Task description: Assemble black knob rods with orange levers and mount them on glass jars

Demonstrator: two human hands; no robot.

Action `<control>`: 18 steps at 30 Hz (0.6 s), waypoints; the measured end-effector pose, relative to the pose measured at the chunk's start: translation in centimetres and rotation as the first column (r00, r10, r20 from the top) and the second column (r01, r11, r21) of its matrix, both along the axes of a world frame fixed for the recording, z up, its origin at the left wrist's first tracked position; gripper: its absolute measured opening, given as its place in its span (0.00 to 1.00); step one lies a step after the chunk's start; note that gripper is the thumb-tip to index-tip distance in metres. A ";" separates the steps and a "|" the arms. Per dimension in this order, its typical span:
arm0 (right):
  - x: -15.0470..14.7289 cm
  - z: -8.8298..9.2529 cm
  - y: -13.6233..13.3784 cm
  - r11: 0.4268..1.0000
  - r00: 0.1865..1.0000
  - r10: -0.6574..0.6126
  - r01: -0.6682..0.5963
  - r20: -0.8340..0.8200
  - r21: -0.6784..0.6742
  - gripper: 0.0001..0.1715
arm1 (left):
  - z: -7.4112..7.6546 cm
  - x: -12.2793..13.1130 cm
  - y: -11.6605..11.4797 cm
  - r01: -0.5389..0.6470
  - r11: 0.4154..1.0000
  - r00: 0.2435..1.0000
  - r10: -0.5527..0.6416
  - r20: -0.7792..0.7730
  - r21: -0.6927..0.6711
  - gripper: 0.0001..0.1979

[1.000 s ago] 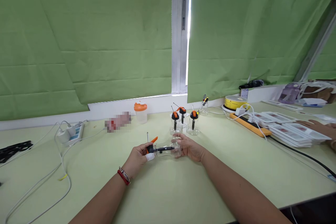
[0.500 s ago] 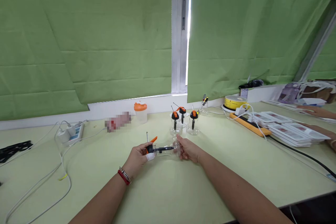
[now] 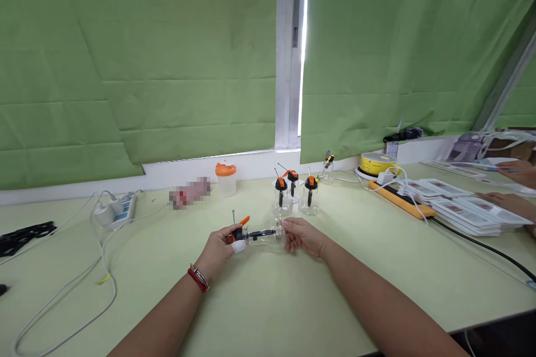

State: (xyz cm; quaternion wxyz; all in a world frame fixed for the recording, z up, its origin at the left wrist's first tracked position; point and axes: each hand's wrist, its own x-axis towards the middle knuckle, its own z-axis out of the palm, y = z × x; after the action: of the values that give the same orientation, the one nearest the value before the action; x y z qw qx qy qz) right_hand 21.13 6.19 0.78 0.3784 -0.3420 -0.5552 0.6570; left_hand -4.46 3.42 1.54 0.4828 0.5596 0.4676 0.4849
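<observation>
A clear bottle (image 3: 268, 242) lies sideways between my hands, just above or on the table; which, I cannot tell. Its black-and-orange top has a thin metal spout and a lever, and a dark tube runs inside. My left hand (image 3: 221, 246), with a white wrap on the thumb, is closed around the top. At the other end, my right hand (image 3: 305, 237) pinches the bottle's base, its lower fingers curled. Three similar bottles (image 3: 310, 205) stand upright just beyond, with black-and-orange tops.
An orange-lidded cup (image 3: 226, 183) and a blurred-out item (image 3: 190, 193) stand behind. White power strips and cables (image 3: 111, 284) lie left. On the right are an orange power strip (image 3: 402, 201), a yellow round container (image 3: 378, 164), stacked white packs (image 3: 464, 215) and another person's hands (image 3: 508, 201).
The view has shifted slightly. Both hands stay on the bottle, with my right fingers slightly changed at its base. The other person's hands on the right have moved, one now holding a pen-like item.
</observation>
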 end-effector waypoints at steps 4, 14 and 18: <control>-0.4 -0.7 0.3 0.999 0.996 -0.034 0.037 0.081 -0.029 0.27 | 0.1 0.1 -0.2 0.000 1.000 1.000 0.000 -0.005 -0.012 0.27; -0.8 -0.9 0.2 0.997 0.998 -0.041 0.043 0.040 -0.057 0.29 | 0.3 0.0 -0.1 -0.033 0.999 0.999 0.033 0.003 -0.024 0.27; -0.2 -0.1 -0.4 0.999 0.995 0.025 -0.028 -0.095 -0.035 0.33 | 0.4 0.0 -0.1 -0.050 0.998 0.999 0.050 0.010 -0.033 0.29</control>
State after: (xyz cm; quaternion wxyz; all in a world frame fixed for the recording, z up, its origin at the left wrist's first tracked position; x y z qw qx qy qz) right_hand 20.97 5.79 0.69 0.3891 -0.3101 -0.5291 0.6874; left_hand -4.42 3.37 1.95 0.4821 0.5373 0.4866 0.4921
